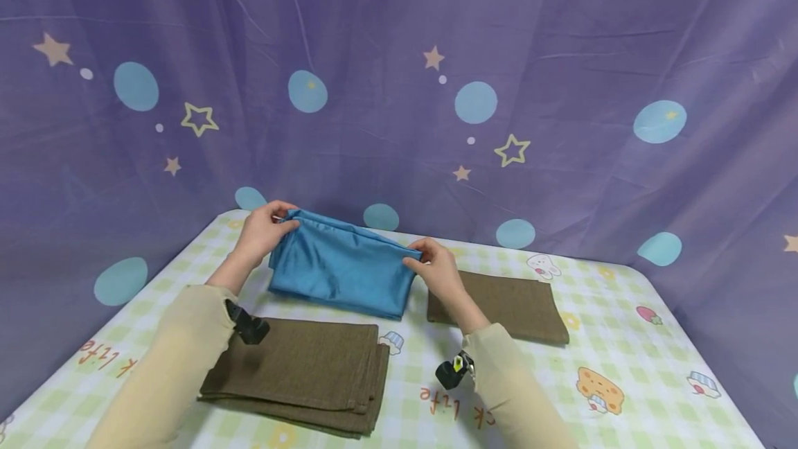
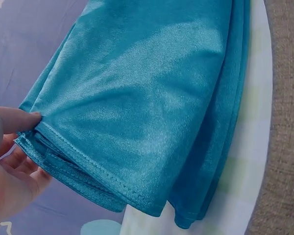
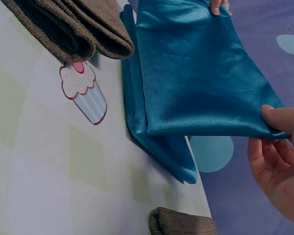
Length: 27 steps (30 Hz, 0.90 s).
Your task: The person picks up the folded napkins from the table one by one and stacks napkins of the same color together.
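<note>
A shiny blue folded cloth is held up by its top corners at the back of the table, its lower part hanging in layers. My left hand pinches the left corner between thumb and fingers; in the left wrist view the stitched, layered edges of the cloth show beside the thumb. On the other side my right hand pinches the right corner, thumb on the near face. The right wrist view shows the cloth stretched between both hands, with another blue layer beneath it near the tabletop.
A folded brown cloth stack lies at the front left, below my left forearm. Another folded brown cloth lies to the right, partly behind my right wrist. The checked tablecloth covers the table; a purple curtain hangs right behind it.
</note>
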Each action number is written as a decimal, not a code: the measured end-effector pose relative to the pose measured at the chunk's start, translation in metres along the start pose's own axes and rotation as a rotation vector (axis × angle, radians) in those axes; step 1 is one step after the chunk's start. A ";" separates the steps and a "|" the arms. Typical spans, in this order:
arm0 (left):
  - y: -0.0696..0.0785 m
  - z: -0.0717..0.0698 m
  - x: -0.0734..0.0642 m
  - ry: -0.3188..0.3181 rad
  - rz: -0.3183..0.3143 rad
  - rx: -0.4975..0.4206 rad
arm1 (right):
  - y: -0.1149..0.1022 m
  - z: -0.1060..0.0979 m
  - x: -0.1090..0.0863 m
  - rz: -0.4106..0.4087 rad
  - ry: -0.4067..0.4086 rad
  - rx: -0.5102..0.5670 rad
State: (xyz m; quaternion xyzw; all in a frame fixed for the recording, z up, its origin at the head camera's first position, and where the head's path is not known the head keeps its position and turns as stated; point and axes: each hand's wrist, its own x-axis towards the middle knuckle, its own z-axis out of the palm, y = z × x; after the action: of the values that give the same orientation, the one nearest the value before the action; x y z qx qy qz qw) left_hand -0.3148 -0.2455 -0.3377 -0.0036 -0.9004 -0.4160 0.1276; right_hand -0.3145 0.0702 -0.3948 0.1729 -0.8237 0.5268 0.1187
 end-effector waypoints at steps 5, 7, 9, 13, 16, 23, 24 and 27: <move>-0.006 0.003 0.001 -0.022 -0.017 0.004 | 0.002 0.004 0.002 0.013 -0.008 -0.037; -0.009 0.006 0.002 -0.028 -0.028 -0.004 | 0.002 0.005 0.003 0.022 -0.017 -0.047; -0.012 0.009 0.003 -0.029 -0.036 -0.013 | 0.003 0.006 0.004 0.039 -0.024 -0.056; -0.017 0.016 0.006 -0.020 -0.046 -0.018 | 0.007 0.009 0.006 0.068 -0.037 -0.092; -0.018 0.021 0.009 -0.003 -0.046 -0.002 | 0.010 0.011 0.007 0.090 -0.043 -0.115; -0.024 0.036 0.016 0.008 -0.040 0.067 | 0.018 0.014 0.009 0.136 -0.054 -0.125; -0.024 0.037 0.016 0.006 -0.044 0.073 | 0.019 0.015 0.009 0.135 -0.055 -0.122; -0.025 0.042 0.018 0.001 -0.059 0.075 | 0.023 0.015 0.009 0.130 -0.056 -0.123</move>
State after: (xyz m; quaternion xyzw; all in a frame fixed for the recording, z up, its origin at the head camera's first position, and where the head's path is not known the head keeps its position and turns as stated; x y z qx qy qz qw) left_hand -0.3441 -0.2326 -0.3786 0.0277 -0.9149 -0.3857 0.1159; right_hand -0.3322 0.0639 -0.4168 0.1263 -0.8670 0.4767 0.0714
